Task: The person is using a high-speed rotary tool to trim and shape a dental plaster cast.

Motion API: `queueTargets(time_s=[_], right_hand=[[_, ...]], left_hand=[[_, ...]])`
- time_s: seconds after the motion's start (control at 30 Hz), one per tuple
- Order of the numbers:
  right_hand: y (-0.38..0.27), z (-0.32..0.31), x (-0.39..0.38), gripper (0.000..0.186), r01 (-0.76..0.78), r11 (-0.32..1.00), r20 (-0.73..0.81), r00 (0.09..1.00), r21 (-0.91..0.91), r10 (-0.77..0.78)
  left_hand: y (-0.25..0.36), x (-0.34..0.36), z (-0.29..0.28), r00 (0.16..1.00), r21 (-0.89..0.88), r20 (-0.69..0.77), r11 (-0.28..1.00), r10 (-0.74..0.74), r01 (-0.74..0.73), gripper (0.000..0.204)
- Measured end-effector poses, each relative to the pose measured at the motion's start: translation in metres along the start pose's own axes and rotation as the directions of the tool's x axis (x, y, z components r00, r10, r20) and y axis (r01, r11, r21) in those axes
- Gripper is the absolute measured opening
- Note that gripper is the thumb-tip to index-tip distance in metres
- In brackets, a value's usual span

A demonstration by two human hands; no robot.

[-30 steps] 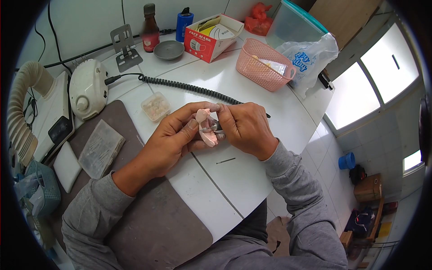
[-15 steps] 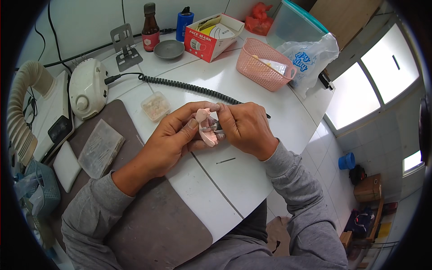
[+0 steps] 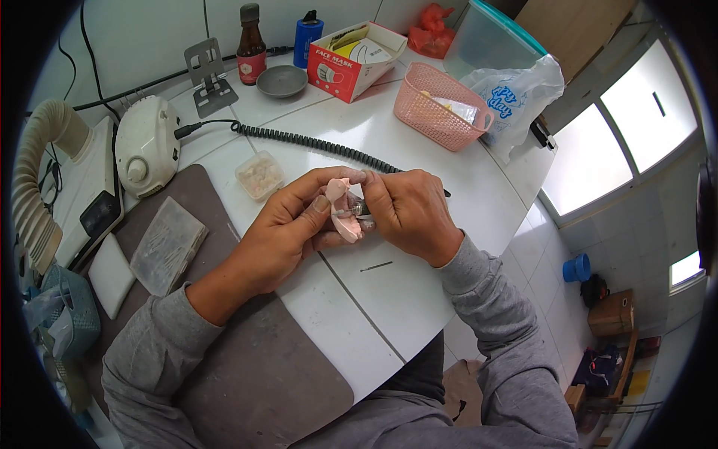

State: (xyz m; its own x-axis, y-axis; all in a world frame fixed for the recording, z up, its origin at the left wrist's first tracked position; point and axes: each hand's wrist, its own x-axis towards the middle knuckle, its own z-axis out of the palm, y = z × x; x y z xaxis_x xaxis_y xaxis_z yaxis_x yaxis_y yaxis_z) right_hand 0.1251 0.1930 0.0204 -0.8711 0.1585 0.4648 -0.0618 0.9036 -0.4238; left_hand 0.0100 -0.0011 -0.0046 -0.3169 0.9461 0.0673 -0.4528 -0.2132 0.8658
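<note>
In my left hand (image 3: 292,221) I hold a pale pink dental model (image 3: 345,233), curved like an arch, pinched between thumb and fingers. My right hand (image 3: 411,213) is closed round a rotary handpiece (image 3: 362,207). Only its metal front end shows, at the inner side of the model; its body is covered by my fingers. Whether the tip touches the model I cannot tell. A coiled black cord (image 3: 321,147) runs from the white control box (image 3: 147,150) toward my right hand. On the white tabletop below my hands lies a thin metal bur (image 3: 376,266).
A small clear box of pale pieces (image 3: 259,176) stands beyond my left hand. On the brown mat (image 3: 269,367) rests a clear case (image 3: 168,247). At the back are a bottle (image 3: 251,49), a grey dish (image 3: 282,82), a mask box (image 3: 355,63) and a pink basket (image 3: 434,112).
</note>
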Motion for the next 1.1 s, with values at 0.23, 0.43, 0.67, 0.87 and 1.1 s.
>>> queueTargets(time_s=[0.23, 0.43, 0.67, 0.87, 1.1], right_hand=[[0.003, 0.002, -0.0007, 0.044, 0.007, 1.0, -0.022, 1.0, 0.01, -0.006], [0.0011, 0.0012, -0.0003, 0.044, 0.001, 1.0, -0.018, 1.0, 0.002, -0.001], [0.0022, 0.0031, -0.0008, 0.046, 0.018, 1.0, -0.038, 0.999, -0.022, -0.019], [0.001, 0.0004, -0.0006, 0.045, -0.003, 1.0, -0.003, 1.0, 0.003, 0.003], [0.0005, -0.0009, -0.0006, 0.045, 0.014, 0.999, -0.008, 1.0, -0.033, -0.014]], left_hand=[[-0.0011, 0.001, -0.0009, 1.0, 0.003, 0.002, 1.0, 0.003, -0.003, 0.039], [-0.002, -0.0001, -0.0038, 1.0, 0.0, -0.009, 1.0, -0.021, 0.021, 0.041], [-0.0027, 0.0006, -0.0038, 1.0, 0.009, 0.009, 1.0, 0.014, -0.014, 0.039], [-0.0007, 0.0007, -0.002, 1.0, -0.019, 0.003, 1.0, -0.003, 0.004, 0.041], [-0.0005, 0.0005, -0.0028, 1.0, 0.004, -0.015, 1.0, -0.017, 0.017, 0.04]])
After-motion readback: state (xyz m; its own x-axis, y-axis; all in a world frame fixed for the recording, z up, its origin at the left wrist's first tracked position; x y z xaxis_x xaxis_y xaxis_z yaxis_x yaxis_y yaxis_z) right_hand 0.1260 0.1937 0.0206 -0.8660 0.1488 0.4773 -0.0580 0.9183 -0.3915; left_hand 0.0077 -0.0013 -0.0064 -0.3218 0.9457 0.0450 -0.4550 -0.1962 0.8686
